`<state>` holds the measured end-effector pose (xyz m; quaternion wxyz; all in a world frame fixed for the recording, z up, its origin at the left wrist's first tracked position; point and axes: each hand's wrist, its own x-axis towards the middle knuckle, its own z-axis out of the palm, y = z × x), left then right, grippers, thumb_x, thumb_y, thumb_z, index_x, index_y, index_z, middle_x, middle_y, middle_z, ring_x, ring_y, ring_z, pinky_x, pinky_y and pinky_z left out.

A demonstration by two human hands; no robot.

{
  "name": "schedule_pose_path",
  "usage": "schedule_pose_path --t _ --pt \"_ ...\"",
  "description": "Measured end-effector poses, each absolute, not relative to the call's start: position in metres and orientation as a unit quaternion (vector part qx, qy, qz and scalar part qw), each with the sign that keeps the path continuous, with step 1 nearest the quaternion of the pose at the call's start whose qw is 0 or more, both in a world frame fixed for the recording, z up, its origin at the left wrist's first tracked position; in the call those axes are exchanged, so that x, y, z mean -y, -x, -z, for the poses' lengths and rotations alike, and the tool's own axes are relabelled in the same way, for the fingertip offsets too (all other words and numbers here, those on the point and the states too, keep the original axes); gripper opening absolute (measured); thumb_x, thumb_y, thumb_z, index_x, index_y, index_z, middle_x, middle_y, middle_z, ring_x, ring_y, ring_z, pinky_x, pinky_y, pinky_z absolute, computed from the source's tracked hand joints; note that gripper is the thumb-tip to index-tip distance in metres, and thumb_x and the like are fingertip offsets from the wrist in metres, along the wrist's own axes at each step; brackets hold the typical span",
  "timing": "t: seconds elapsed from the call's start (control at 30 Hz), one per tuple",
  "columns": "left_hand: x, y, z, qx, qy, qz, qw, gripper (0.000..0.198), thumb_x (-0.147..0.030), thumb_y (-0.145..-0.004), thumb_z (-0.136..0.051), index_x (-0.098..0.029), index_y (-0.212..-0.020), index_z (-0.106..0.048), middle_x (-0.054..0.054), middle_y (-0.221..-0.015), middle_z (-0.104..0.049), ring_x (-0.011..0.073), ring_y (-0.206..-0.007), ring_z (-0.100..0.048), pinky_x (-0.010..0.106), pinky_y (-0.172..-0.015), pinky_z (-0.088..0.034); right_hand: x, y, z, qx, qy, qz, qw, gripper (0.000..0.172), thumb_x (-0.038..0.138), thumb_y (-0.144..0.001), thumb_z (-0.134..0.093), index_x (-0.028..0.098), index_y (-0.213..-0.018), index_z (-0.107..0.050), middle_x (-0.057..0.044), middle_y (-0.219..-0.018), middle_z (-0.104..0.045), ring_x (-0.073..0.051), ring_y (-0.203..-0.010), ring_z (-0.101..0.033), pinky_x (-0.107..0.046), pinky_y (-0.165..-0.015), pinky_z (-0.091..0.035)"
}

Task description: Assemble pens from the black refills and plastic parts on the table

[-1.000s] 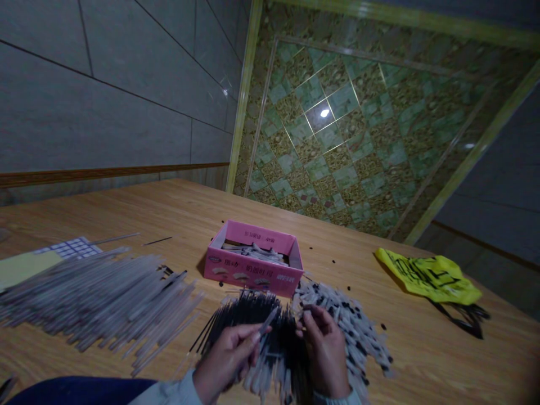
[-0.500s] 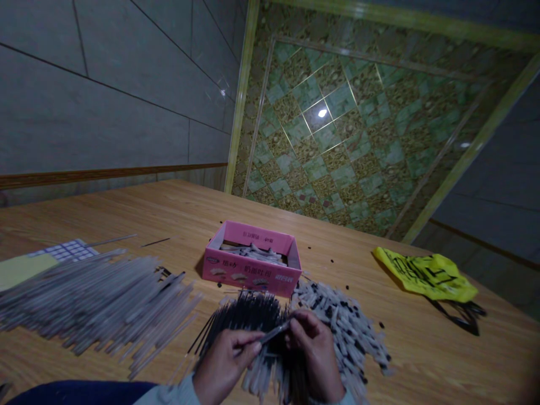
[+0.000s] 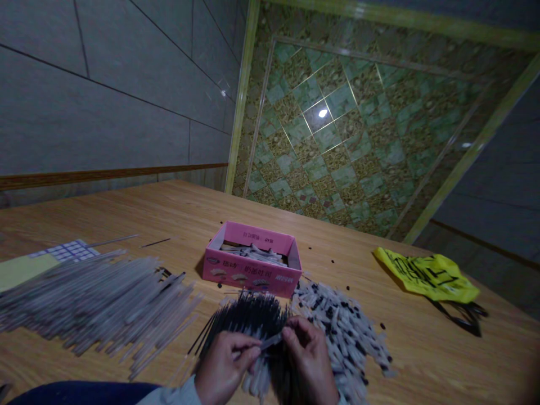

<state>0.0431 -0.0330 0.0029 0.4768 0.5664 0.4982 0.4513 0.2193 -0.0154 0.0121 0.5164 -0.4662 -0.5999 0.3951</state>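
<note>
My left hand (image 3: pixel 230 363) pinches one end of a small translucent tube (image 3: pixel 271 340) between thumb and fingers. The fingertips of my right hand (image 3: pixel 307 349) are closed on the tube's other end. Under and behind both hands spreads a bundle of thin black-tipped sticks (image 3: pixel 248 315), partly hidden by them. To the right of my right hand is a pile of short translucent pieces with black ends (image 3: pixel 343 329). Just beyond the bundle stands an open pink box (image 3: pixel 253 274) holding similar pieces.
Many long clear tubes (image 3: pixel 105 298) lie across the wooden table (image 3: pixel 169 208) on the left, beside a checked cloth (image 3: pixel 73 250). A yellow bag (image 3: pixel 430 274) with black handles lies on the right. Small black bits are scattered about the box.
My right fingertips have shifted slightly left along the tube, closer to my left hand. The pink box and piles stay where they were.
</note>
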Motion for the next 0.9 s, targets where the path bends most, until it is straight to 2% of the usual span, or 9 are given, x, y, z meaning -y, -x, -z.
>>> schedule_pose_path --t 0.17,0.27,0.37,0.53,0.63,0.67,0.73,0.8,0.9 --pt "0.032 -0.041 0.001 -0.49 -0.581 -0.434 0.484 0.029 -0.037 -0.072 -0.06 -0.013 -0.067 -0.074 0.007 -0.049 -0.064 0.018 -0.048 -0.056 0.027 -0.048 -0.043 0.016 -0.216 -0.011 0.592 0.472 -0.394 0.522 0.021 0.036 -0.073 -0.062 0.016 -0.071 -0.06 0.002 -0.059 -0.051 -0.014 -0.057 -0.045 -0.022 -0.052 -0.036" --pt "0.034 -0.041 0.003 -0.516 -0.563 -0.454 0.459 0.024 -0.034 -0.07 -0.062 -0.015 -0.074 -0.076 0.01 -0.061 -0.07 0.0224 -0.057 -0.062 0.031 -0.057 -0.047 0.016 -0.214 -0.01 0.574 0.48 -0.398 0.531 0.022 0.036 -0.069 -0.065 0.015 -0.066 -0.059 0.002 -0.058 -0.05 -0.014 -0.057 -0.044 -0.022 -0.052 -0.035" --pt "0.04 -0.043 0.001 -0.522 -0.575 -0.493 0.392 0.015 -0.03 -0.069 -0.063 -0.024 -0.072 -0.076 0.01 -0.072 -0.072 0.0251 -0.069 -0.064 0.032 -0.066 -0.048 0.016 -0.211 -0.009 0.551 0.488 -0.407 0.542 0.024 0.037 -0.066 -0.067 0.015 -0.064 -0.059 0.003 -0.056 -0.049 -0.013 -0.055 -0.043 -0.022 -0.051 -0.034" --pt "0.042 -0.046 -0.01 -0.485 -0.601 -0.519 0.367 0.014 -0.03 -0.07 -0.062 -0.028 -0.068 -0.076 0.008 -0.064 -0.069 0.0239 -0.063 -0.061 0.03 -0.062 -0.046 0.018 -0.207 -0.007 0.527 0.482 -0.433 0.55 0.026 0.039 -0.067 -0.068 0.015 -0.066 -0.059 0.003 -0.055 -0.049 -0.012 -0.052 -0.043 -0.022 -0.047 -0.034" --pt "0.033 -0.036 -0.022 -0.483 -0.666 -0.468 0.323 0.022 -0.033 -0.077 -0.053 -0.028 -0.081 -0.075 0.008 -0.073 -0.071 0.0244 -0.071 -0.062 0.031 -0.069 -0.045 0.015 -0.212 -0.007 0.488 0.472 -0.462 0.571 0.025 0.04 -0.07 -0.068 0.016 -0.07 -0.06 0.005 -0.052 -0.047 -0.009 -0.044 -0.037 -0.019 -0.039 -0.03" --pt "0.028 -0.028 -0.026 -0.499 -0.681 -0.45 0.291 0.024 -0.034 -0.079 -0.051 -0.028 -0.087 -0.073 0.008 -0.083 -0.072 0.025 -0.081 -0.062 0.031 -0.075 -0.044 0.013 -0.215 -0.007 0.464 0.467 -0.471 0.587 0.025 0.04 -0.07 -0.068 0.016 -0.073 -0.06 0.006 -0.051 -0.045 -0.008 -0.042 -0.035 -0.019 -0.038 -0.028" --pt "0.02 -0.004 -0.032 -0.617 -0.682 -0.369 0.133 0.028 -0.031 -0.082 -0.044 -0.029 -0.089 -0.071 0.005 -0.096 -0.071 0.0226 -0.095 -0.059 0.03 -0.086 -0.04 0.01 -0.222 -0.008 0.412 0.453 -0.48 0.628 0.025 0.04 -0.071 -0.068 0.017 -0.079 -0.06 0.008 -0.05 -0.043 -0.007 -0.04 -0.033 -0.017 -0.036 -0.028" --pt "0.014 0.024 -0.033 -0.689 -0.643 -0.324 0.09 0.021 -0.025 -0.076 -0.05 -0.023 -0.082 -0.07 0.01 -0.089 -0.07 0.0277 -0.091 -0.059 0.037 -0.081 -0.041 0.009 -0.226 -0.011 0.378 0.441 -0.478 0.659 0.026 0.039 -0.071 -0.069 0.017 -0.082 -0.059 0.008 -0.05 -0.041 -0.006 -0.041 -0.032 -0.016 -0.036 -0.029" --pt "0.01 0.057 -0.026 -0.759 -0.595 -0.256 0.069 0.01 -0.016 -0.06 -0.059 -0.02 -0.064 -0.067 0.014 -0.074 -0.068 0.0331 -0.076 -0.061 0.041 -0.066 -0.042 0.01 -0.225 -0.014 0.366 0.436 -0.478 0.669 0.027 0.038 -0.069 -0.071 0.017 -0.082 -0.059 0.008 -0.051 -0.042 -0.006 -0.041 -0.032 -0.016 -0.036 -0.03"
